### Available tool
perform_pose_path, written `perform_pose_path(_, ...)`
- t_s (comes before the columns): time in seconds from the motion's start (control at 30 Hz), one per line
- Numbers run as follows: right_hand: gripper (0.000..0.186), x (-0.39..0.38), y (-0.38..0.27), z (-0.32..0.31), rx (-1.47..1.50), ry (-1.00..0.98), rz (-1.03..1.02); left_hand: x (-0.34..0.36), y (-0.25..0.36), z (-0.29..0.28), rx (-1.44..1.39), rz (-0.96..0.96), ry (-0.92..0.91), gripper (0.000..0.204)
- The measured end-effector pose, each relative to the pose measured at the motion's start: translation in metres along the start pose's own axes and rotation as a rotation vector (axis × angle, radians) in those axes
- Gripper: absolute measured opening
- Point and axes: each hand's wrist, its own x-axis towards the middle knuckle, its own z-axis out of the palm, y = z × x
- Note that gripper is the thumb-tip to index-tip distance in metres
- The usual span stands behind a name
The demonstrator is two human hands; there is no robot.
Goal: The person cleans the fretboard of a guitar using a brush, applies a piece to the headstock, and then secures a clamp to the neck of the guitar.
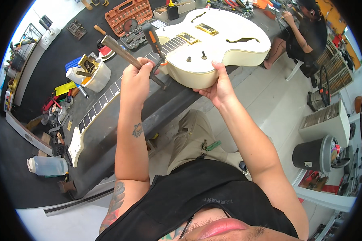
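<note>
A white hollow-body electric guitar (213,38) lies at the bench's edge, with f-holes, gold-coloured pickups and two dark knob posts. Its neck (99,105) runs down-left over the bench to a white headstock (75,146). My left hand (137,82) is closed round the brown bar of what looks like a bar clamp (153,38) with a black-and-orange handle. The clamp's screw end is close to the body's side near the neck; contact cannot be made out. My right hand (219,88) grips the body's near rim, thumb on top, fingers below.
On the dark bench (120,112) are a white tub of tools (98,78), an orange socket case (126,18), a black bottle (172,11) and a jug of clear liquid (48,165). Another person (307,36) sits at the far right. A dark bin (313,154) stands right.
</note>
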Motion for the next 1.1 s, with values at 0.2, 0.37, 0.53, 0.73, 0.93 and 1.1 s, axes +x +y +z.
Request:
perform_pose_path(0.2,0.086,0.003,0.004,-0.004,0.03,-0.013,0.009,0.005,0.023,0.001,0.235,-0.057,0.019,0.039)
perform_pose_path(0.37,0.072,-0.002,-0.002,0.005,0.027,0.03,0.042,0.023,0.012,-0.019,0.253,0.109,-0.201,0.029)
perform_pose_path(0.53,0.07,0.002,0.002,-0.002,0.048,0.019,0.043,0.022,0.014,-0.011,0.204,0.076,-0.26,0.025)
perform_pose_path(0.73,0.072,0.003,0.008,-0.005,0.015,0.009,0.05,0.042,0.021,-0.004,0.167,0.026,-0.141,0.024)
perform_pose_path(0.93,0.078,0.005,0.009,-0.007,0.023,0.011,0.057,0.058,0.015,-0.018,0.101,0.013,-0.238,0.02)
perform_pose_path(1.1,0.075,0.004,0.008,-0.004,0.023,0.003,0.044,0.058,0.012,-0.017,0.122,0.049,-0.222,0.024)
